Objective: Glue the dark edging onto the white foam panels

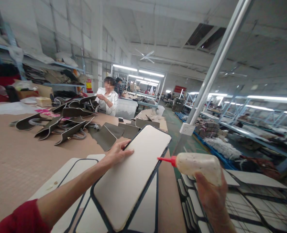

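Observation:
My left hand (119, 152) grips the far left edge of a cream panel with a dark border (131, 174), thumb on its face and fingers underneath. The panel is tilted up above the table. In my right hand (212, 191) lies a squeeze bottle (198, 165), translucent and yellowish, with a red nozzle (166, 159). The nozzle tip points left and is at the panel's right edge; whether it touches, I cannot tell. Beneath the raised panel, more cream panels with dark edging (68, 174) overlap on the table.
Folded dark olive pieces with handles (68, 129) are heaped on the brown tabletop (17, 152). Across the table a person in white (108, 97) handles a similar piece. On the right stand stacked bordered panels (250, 197) and a metal post with a socket box (187, 128).

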A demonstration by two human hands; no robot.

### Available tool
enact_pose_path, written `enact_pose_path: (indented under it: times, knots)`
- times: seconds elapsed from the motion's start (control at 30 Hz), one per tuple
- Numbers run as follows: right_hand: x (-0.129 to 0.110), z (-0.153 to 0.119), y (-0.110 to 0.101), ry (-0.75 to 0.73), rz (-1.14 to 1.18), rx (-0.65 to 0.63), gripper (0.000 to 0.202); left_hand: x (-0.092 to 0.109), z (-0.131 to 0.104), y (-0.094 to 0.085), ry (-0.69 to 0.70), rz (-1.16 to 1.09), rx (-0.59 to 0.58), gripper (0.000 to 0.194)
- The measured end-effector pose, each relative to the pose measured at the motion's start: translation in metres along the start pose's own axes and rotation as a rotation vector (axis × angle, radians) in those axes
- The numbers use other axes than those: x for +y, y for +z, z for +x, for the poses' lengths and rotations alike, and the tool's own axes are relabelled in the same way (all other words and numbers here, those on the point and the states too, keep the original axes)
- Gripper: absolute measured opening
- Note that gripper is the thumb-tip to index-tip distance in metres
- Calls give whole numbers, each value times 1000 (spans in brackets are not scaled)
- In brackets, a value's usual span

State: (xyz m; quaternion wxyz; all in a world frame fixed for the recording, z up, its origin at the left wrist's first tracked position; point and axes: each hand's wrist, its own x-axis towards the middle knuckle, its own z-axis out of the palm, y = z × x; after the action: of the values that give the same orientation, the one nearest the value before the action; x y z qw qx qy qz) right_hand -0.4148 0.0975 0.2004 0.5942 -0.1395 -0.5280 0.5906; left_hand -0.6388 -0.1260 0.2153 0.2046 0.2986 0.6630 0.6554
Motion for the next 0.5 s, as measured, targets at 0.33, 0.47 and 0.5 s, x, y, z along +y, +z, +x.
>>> enact_pose_path:
  times: [0.33, 0.47, 0.5]
  knots:
    - [-2, -34, -10, 78, 115, -167, 47, 2, -7, -2, -57, -38, 101, 73]
    - [-18, -6, 6, -80, 108, -74, 48, -3, -5, -1, -36, -13, 120, 72]
    - [-18, -5, 9, -84, 107, -75, 50, -7, -4, 1, -37, -7, 123, 70]
